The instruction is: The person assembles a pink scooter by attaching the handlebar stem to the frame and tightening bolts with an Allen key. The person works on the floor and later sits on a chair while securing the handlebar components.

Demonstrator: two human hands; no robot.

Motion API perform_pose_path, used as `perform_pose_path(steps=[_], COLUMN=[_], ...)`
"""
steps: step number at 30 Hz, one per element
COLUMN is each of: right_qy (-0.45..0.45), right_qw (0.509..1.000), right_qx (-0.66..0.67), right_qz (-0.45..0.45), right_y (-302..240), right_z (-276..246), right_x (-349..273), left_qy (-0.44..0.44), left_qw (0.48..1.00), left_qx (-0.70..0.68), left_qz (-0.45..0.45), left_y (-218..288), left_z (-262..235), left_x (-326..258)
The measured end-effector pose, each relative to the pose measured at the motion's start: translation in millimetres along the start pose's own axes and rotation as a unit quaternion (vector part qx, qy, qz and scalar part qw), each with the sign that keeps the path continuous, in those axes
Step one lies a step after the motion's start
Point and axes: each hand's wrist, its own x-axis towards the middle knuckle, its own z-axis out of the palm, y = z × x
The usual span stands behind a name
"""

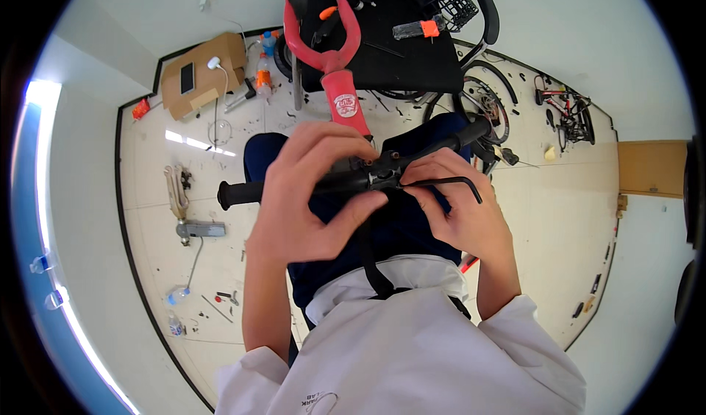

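Note:
A black handlebar [245, 193] lies across my lap, with a grip at each end. At its middle is a black stem clamp [384, 174] with small bolts. Beyond it, a red bicycle fork [339, 95] points away from me, its two legs reaching the chair seat. My left hand [294, 209] curls round the bar beside the clamp, thumb on the near side and fingers on the far side. In my right hand [471, 216] is a black hex key [457, 180], pinched between thumb and fingers with its short end bent down at the right. The key's tip at the clamp is hidden.
A black chair [412, 65] ahead bears tools and a black wire basket [452, 3]. Cardboard [206, 76], bottles [263, 73], a hammer [198, 229] and small parts lie on the floor at left. Wheels [485, 106] and a red bicycle frame [566, 106] are at right.

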Motion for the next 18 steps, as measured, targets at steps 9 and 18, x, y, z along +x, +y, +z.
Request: perform_pose_path(steps=[9,18], right_qy=[-0.064,0.013], right_qw=[0.998,0.941], right_qx=[0.014,0.32], right_qz=[0.005,0.111], right_y=[24,41], right_z=[28,95], right_x=[6,17], left_qy=[-0.14,-0.196], left_qw=[0.972,0.841], left_qx=[0.151,0.408], left_qz=[0.114,-0.296], left_y=[39,3], left_z=[-1,-62], left_x=[43,11])
